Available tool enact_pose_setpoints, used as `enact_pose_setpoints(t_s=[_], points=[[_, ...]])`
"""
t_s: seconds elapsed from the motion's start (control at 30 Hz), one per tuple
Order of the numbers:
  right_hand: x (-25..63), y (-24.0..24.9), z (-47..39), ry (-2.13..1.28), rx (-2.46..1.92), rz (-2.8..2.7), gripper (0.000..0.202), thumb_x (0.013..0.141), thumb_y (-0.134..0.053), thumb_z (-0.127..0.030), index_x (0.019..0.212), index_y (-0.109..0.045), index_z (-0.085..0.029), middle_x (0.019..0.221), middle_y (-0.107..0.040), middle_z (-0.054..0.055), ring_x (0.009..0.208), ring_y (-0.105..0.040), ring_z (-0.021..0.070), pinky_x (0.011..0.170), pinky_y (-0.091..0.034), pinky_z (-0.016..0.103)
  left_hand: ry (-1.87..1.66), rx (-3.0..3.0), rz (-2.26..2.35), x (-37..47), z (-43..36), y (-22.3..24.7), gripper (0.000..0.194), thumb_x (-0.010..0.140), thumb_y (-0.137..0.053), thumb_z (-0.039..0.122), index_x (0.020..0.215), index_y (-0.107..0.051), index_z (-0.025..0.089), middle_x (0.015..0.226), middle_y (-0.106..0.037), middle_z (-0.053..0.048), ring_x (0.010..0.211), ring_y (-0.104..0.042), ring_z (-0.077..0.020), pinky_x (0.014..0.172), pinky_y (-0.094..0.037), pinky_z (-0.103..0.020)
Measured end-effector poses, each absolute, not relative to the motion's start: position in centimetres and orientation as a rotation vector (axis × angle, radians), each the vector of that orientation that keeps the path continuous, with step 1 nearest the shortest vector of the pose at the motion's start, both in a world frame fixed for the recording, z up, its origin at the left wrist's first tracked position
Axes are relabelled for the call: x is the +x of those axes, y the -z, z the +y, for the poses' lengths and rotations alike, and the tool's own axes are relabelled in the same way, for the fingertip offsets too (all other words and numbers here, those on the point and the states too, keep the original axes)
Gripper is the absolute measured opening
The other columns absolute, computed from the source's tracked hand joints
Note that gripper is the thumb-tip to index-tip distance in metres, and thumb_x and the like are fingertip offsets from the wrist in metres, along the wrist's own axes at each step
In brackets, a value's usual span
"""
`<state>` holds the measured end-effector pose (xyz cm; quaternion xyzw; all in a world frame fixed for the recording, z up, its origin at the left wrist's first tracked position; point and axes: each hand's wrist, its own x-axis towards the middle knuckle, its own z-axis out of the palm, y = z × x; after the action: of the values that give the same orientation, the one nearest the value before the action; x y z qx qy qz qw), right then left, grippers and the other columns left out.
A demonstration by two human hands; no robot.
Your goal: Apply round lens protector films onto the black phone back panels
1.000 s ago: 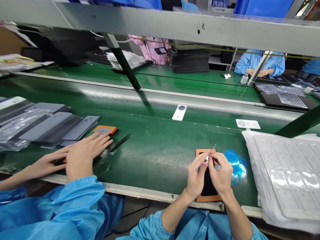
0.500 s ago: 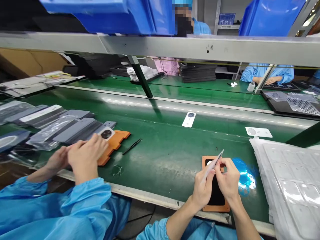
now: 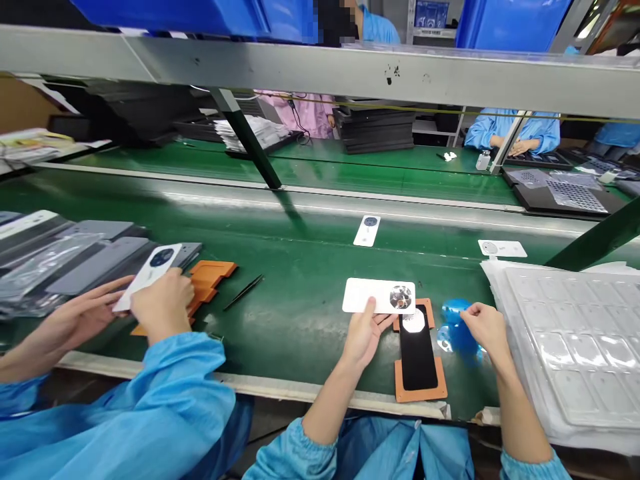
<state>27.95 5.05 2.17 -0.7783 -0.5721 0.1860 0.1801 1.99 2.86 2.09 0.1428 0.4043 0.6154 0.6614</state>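
My left hand [image 3: 364,333] holds a white phone-shaped panel [image 3: 364,295] level above the bench, its round camera area at the right end. Just below that end, a black panel with a white disc [image 3: 418,360] rests on an orange fixture [image 3: 421,392]. My right hand [image 3: 486,327] is pinched at the edge of the blue film pieces [image 3: 461,333] right of the fixture; whether film is between the fingertips is too small to tell.
Clear trays [image 3: 570,347] are stacked at the right. Two white panels [image 3: 367,231] [image 3: 503,249] lie farther back. Black tweezers [image 3: 243,292] lie left. At far left a co-worker's hands [image 3: 163,303] hold another white panel [image 3: 151,270], near bagged grey panels [image 3: 100,267].
My hands have parted. The white panel has turned from edge-on to flat and moved left with my left hand, while my right hand moved right to the film. The view has shifted.
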Motion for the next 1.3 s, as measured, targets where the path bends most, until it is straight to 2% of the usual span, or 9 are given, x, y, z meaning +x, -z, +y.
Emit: enact_pose_setpoints(t_s=[0.1, 0.17, 0.27, 0.33, 0.4, 0.5, 0.6, 1.0, 1.3], points=[[30.5, -1.9, 3.8, -0.304, -2.321, -1.781, 0.024, 0.082, -0.052, -0.028, 0.06, -0.058, -0.02, 0.058, -0.063, 0.006, 0.059, -0.059, 0.0209, 0.056, -0.034, 0.029, -1.367, 0.496, 0.928, 0.3, 2.7, -2.5, 0.04, 0.09, -0.068, 0.035, 0.125, -0.062, 0.016, 0.128, -0.067, -0.013, 0.114, -0.067, -0.0293, 0.098, -0.055, -0.052], [30.1, -2.4, 2.7, -0.17, -2.197, -1.838, 0.025, 0.089, -0.046, -0.028, 0.072, -0.062, -0.019, 0.067, -0.066, 0.007, 0.063, -0.062, 0.0217, 0.059, -0.04, 0.031, -1.331, 0.809, 1.007, -0.3, 2.2, -2.9, 0.035, 0.093, -0.062, 0.036, 0.121, -0.066, 0.016, 0.128, -0.068, -0.012, 0.119, -0.063, -0.0314, 0.099, -0.055, -0.05], [27.3, -3.6, 0.9, -0.14, -1.715, -1.967, 0.026, 0.095, -0.044, -0.027, 0.107, -0.064, -0.017, 0.101, -0.071, 0.011, 0.091, -0.068, 0.0238, 0.076, -0.053, 0.035, -1.164, 1.62, 1.076, -0.4, 1.2, -2.9, 0.031, 0.098, -0.051, 0.028, 0.121, -0.068, 0.017, 0.127, -0.068, -0.011, 0.123, -0.061, -0.0295, 0.105, -0.051, -0.046], [25.2, -3.9, 0.0, -0.16, -1.357, -2.145, 0.035, 0.095, -0.045, -0.021, 0.128, -0.057, -0.017, 0.123, -0.066, 0.012, 0.113, -0.064, 0.0237, 0.091, -0.054, 0.037, -1.013, 2.18, 1.042, 0.0, 0.6, -2.1, 0.037, 0.099, -0.046, 0.019, 0.132, -0.061, 0.018, 0.134, -0.063, -0.012, 0.126, -0.059, -0.0263, 0.108, -0.049, -0.043], [23.8, -3.5, -0.6, -0.104, -1.115, -2.305, 0.044, 0.094, -0.043, -0.011, 0.137, -0.053, -0.017, 0.132, -0.063, 0.012, 0.122, -0.059, 0.0235, 0.098, -0.053, 0.038, -0.899, 2.576, 1.054, 0.6, 0.3, -1.0, 0.042, 0.098, -0.045, 0.013, 0.139, -0.052, 0.016, 0.137, -0.061, -0.015, 0.128, -0.058, -0.0246, 0.107, -0.051, -0.042], [23.3, -1.9, -0.8, 0.087, -1.001, -2.382, 0.047, 0.092, -0.041, -0.003, 0.135, -0.056, -0.014, 0.126, -0.067, 0.014, 0.117, -0.063, 0.0247, 0.095, -0.056, 0.039, -0.789, 2.847, 1.125, 1.5, 0.2, 0.6, 0.039, 0.098, -0.044, 0.009, 0.137, -0.05, 0.012, 0.131, -0.064, -0.017, 0.126, -0.06, -0.0247, 0.104, -0.053, -0.04], [23.8, -0.8, -0.5, 0.196, -0.98, -2.417, 0.04, 0.095, -0.044, -0.005, 0.131, -0.06, -0.011, 0.123, -0.069, 0.015, 0.113, -0.065, 0.026, 0.094, -0.058, 0.04, -0.753, 2.907, 1.14, 1.9, 0.4, 1.2, 0.036, 0.098, -0.044, 0.009, 0.133, -0.051, 0.01, 0.128, -0.065, -0.017, 0.125, -0.06, -0.0251, 0.102, -0.055, -0.039], [24.7, -0.1, 0.9, 0.093, -1.004, -2.642, 0.041, 0.092, -0.047, -0.005, 0.129, -0.062, -0.013, 0.127, -0.067, 0.016, 0.112, -0.068, 0.0254, 0.093, -0.06, 0.04, -0.549, 2.816, 1.215, 1.4, 0.7, 0.7, 0.029, 0.099, -0.041, 0.014, 0.126, -0.055, 0.013, 0.124, -0.065, -0.016, 0.118, -0.064, -0.0242, 0.094, -0.057, -0.035], [23.8, 0.4, 2.1, 0.074, -1.069, -2.747, 0.051, 0.088, -0.044, -0.004, 0.138, -0.053, -0.007, 0.143, -0.055, 0.019, 0.133, -0.053, 0.028, 0.109, -0.048, 0.047, -0.373, 2.819, 1.319, 1.3, 0.7, 1.4, 0.039, 0.093, -0.048, 0.012, 0.131, -0.054, 0.012, 0.144, -0.051, -0.024, 0.138, -0.046, -0.0321, 0.11, -0.043, -0.047]])
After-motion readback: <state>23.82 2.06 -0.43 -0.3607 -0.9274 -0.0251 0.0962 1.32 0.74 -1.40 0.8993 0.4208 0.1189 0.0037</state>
